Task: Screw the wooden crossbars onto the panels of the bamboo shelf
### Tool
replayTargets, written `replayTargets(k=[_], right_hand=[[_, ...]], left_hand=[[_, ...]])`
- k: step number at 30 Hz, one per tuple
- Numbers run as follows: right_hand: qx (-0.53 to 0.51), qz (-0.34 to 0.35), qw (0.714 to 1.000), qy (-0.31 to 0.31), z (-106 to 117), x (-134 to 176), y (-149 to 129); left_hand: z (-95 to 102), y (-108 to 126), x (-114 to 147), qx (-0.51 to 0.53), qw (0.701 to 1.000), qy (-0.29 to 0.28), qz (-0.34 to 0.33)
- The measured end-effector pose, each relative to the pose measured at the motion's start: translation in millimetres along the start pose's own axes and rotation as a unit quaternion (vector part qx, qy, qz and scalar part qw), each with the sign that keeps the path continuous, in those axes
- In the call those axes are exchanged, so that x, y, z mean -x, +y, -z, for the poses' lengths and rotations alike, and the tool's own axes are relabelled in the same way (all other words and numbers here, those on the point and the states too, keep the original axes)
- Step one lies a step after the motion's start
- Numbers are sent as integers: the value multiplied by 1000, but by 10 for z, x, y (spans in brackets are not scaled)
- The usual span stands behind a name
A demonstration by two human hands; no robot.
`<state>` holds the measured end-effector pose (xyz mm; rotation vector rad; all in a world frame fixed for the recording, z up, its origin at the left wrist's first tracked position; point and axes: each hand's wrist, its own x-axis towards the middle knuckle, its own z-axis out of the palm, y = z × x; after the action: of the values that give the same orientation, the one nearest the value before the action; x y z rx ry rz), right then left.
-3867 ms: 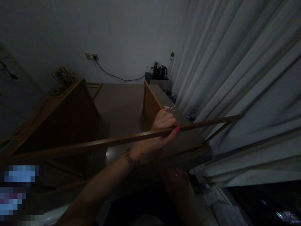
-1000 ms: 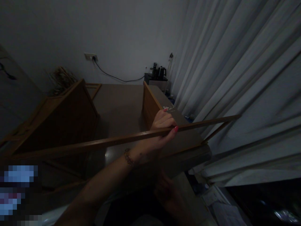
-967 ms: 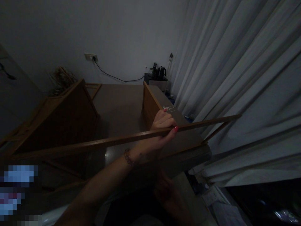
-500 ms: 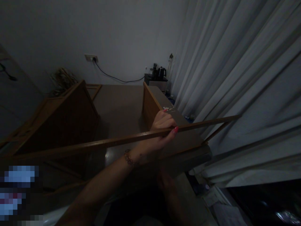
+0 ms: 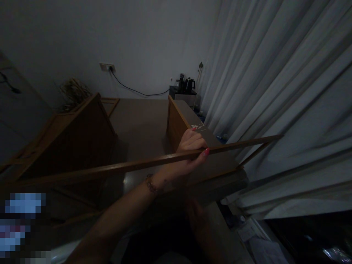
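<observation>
A slim, straight wooden rail (image 5: pixel 148 162), brown and faintly glossy along its edge, crosses the dim room from the lower left of the frame to the right of centre, where a thin wooden strut (image 5: pixel 253 156) angles down from it near the curtain (image 5: pixel 255 73), a pale cloth hanging in deep folds. Beyond the rail, flat wooden panels flank a smooth grey-brown surface (image 5: pixel 137 117): a dark panel (image 5: pixel 74 139) slants at left, and a warmer, orange-brown panel (image 5: pixel 176 121) stands at centre. Dry, spiky twigs (image 5: pixel 73 93) bunch at upper left against a plain, matte wall (image 5: pixel 143 44). The person's left hand (image 5: pixel 191 145) takes the rail near the middle of the frame, its grip clamped around the wood, fingers curled on the far side and thumb on the near side; a beaded-looking bracelet (image 5: pixel 150 184) rings the wrist. Below the rail, at lower centre, the right hand (image 5: pixel 196 216) is a blur in shadow, and whether its grip is apart or together cannot be told. The count: one rail held, two hands, two red nails showing on the left, two panels flanking the surface, one wall socket (image 5: pixel 107 67), one black cord (image 5: pixel 132 89) and one black kettle (image 5: pixel 189 85), the last at upper centre.
</observation>
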<state>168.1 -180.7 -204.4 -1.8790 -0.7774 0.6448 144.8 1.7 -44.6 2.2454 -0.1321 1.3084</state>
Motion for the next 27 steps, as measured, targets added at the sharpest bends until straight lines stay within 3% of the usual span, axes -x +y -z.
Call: replayTargets(k=[4,14,22,27], right_hand=[[101,43,993,35,100,-66,-23],[192,129,972,44,194,-55,-71],[179,111,977,43,173,-54,-65],[82,57,994,49,165,-25,-75]], left_hand=[[-3,10,-14,3,1000,7,-8],[13,11,-20,-6,1000,4,-9],[17,21,-23,-1,1000,3,-8],[12,18,-20,-10,1000,0,4]])
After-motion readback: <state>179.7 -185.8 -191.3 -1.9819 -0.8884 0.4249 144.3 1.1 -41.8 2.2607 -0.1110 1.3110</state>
